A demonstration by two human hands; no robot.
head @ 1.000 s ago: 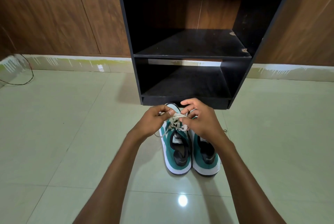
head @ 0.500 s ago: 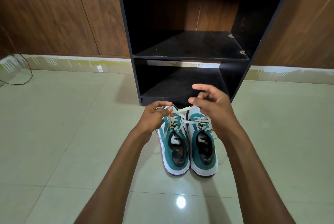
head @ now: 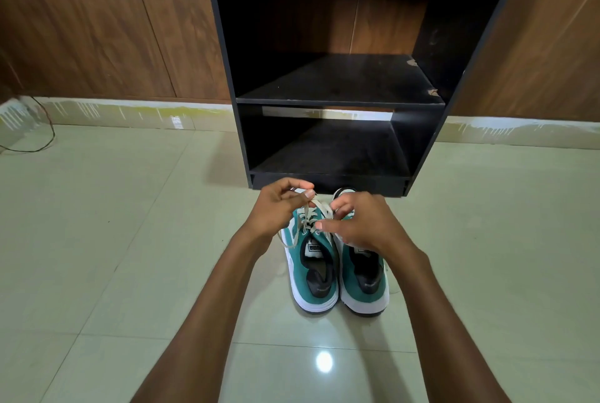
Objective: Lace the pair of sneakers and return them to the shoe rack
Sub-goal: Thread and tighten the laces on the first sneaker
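Two green and white sneakers stand side by side on the floor, toes toward the rack: the left sneaker [head: 313, 276] and the right sneaker [head: 365, 285]. A cream lace [head: 311, 219] runs up the left sneaker's eyelets. My left hand [head: 276, 207] pinches one lace end above the shoe's toe. My right hand [head: 360, 224] grips the other part of the lace just to the right and covers the front of the right sneaker. The black shoe rack [head: 341, 100] stands directly behind the shoes with bare shelves.
Pale glossy floor tiles [head: 130, 240] surround the shoes. Wood panel walls [head: 97, 22] flank the rack. A dark cable [head: 42, 129] trails along the floor at the far left by the skirting.
My right hand, raised with the lace pulled up half a second ago, has dropped back down onto the shoes. The left hand stayed near the left sneaker's toe.
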